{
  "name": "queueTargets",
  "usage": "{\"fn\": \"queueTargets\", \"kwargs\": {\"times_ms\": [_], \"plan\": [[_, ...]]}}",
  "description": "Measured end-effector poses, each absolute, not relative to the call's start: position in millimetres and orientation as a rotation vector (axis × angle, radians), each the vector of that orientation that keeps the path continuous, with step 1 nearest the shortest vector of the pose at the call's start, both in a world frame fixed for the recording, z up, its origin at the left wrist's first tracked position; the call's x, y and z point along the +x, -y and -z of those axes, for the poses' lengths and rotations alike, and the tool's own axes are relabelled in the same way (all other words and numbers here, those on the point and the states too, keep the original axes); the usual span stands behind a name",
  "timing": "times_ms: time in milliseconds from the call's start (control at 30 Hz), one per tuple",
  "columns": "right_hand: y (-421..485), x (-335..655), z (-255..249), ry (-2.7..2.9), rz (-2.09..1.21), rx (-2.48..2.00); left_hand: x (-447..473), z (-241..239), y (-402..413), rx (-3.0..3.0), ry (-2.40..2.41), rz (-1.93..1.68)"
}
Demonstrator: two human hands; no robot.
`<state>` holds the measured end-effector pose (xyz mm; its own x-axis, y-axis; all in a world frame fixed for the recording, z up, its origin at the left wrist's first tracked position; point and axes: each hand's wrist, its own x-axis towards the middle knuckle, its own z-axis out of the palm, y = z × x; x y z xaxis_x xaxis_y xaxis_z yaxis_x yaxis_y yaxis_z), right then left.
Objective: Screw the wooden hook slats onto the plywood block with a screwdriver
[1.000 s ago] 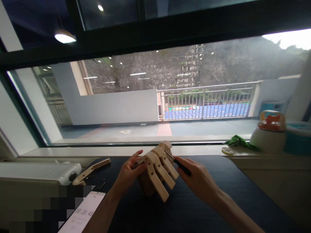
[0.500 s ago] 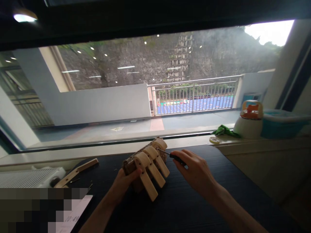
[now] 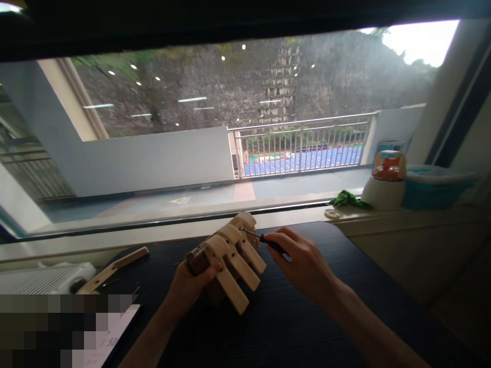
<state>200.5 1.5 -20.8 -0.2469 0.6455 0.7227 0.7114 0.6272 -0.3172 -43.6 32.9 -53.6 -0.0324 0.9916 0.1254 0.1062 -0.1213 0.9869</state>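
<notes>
Nearest to me, at the table's left corner, lies a phone (image 3: pixel 111 341), its screen partly blotted out. Past it, the left hand (image 3: pixel 192 281) grips the near end of a wooden model (image 3: pixel 226 245), thumb pressed by the first strip's base, holding it tilted above the dark table (image 3: pixel 299 322). The right hand (image 3: pixel 301 251) is closed around a black-handled screwdriver (image 3: pixel 274 244), whose shaft meets the model near its far end.

By my reckoning, much of this piece is together: three bent, finger-like strips hang side by side from the body, dark fastener spots at their joints. The spot under the tool looks like the one being worked; whether it is tight, I can't tell. One loose jointed strip (image 3: pixel 115 268) lies well apart on the table's left, beside small thin bits (image 3: pixel 111 282) I can't make out, so I'd judge that one is left unattached.

Beyond, the sill bears a green cloth (image 3: pixel 350 200) and an orange-topped bottle (image 3: pixel 384 189).
</notes>
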Motion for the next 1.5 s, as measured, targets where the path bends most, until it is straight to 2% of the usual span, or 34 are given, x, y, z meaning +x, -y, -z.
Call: {"fn": "queueTargets", "kwargs": {"times_ms": [433, 833, 1067, 1167, 1267, 1500], "plan": [[3, 196, 16, 2.037, 0.274, -1.260, -53, 56, -35, 1.406, -1.259, -1.287], [4, 195, 20, 1.936, 0.046, -1.298, -57, 60, -39, 1.403, -1.259, -1.249], [3, 194, 21, 2.021, 0.391, -1.304, -58, 63, -38, 1.407, -1.254, -1.264], [3, 193, 22, 2.028, 0.431, -1.273, -56, 61, -37, 1.410, -1.260, -1.258], [2, 193, 23, 2.005, 0.352, -1.257, -54, 59, -36, 1.411, -1.253, -1.269], [1, 195, 23, 1.846, -0.054, -1.354, -58, 62, -37, 1.447, -1.244, -1.240]]}}
